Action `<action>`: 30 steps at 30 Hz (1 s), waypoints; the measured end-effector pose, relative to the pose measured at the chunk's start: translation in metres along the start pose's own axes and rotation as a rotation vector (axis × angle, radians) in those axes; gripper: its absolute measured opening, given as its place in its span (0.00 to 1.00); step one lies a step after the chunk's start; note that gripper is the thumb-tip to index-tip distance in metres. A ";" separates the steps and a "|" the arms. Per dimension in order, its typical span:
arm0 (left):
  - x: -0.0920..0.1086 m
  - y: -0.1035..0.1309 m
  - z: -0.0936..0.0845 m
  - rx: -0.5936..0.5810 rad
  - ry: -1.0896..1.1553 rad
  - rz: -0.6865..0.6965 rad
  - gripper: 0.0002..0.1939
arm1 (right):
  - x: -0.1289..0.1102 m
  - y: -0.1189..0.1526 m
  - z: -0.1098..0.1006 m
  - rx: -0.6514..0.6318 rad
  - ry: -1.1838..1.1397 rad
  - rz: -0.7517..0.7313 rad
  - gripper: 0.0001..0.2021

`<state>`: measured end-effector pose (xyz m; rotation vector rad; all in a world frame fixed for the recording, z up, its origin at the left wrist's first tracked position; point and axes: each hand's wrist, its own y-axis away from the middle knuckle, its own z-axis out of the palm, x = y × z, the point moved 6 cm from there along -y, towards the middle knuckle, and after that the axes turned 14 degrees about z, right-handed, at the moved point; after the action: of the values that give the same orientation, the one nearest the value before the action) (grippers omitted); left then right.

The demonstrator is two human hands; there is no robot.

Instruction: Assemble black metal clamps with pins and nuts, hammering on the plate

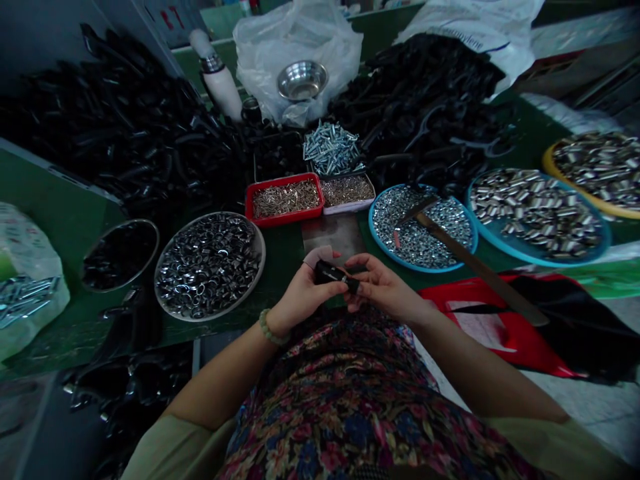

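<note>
My left hand (311,285) is closed around a short, shiny black part (329,272), perhaps a plastic handle piece. A pale wrap covers one of its fingers. My right hand (383,287) pinches at the right end of the same part, its fingers curled. Any small piece between those right fingertips is too hard to make out. Both hands are above the near edge of the green table, just in front of a flat metal plate (334,235). Beyond the plate are a red tray (285,219) of small metal pins and a white tray (350,207) of tiny fasteners.
Blue-rimmed basins (424,268) of metal parts stand right, with a hammer (480,270) lying across one. A round tray (210,319) of dark metal rings is left. Black parts (150,133) are heaped behind. Screws (333,148), a steel bowl (303,80) and a thermos (223,87) sit further back.
</note>
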<state>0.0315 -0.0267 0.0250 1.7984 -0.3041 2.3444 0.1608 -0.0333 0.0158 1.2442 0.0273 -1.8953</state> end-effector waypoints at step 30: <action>-0.021 -0.043 -0.012 -0.542 -1.504 0.584 0.23 | -0.142 -0.218 0.006 0.581 2.086 -0.388 0.10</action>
<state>0.0365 0.0177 0.0044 2.8736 -1.5397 0.3787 0.0352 0.1933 0.0391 3.1342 0.8543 0.0245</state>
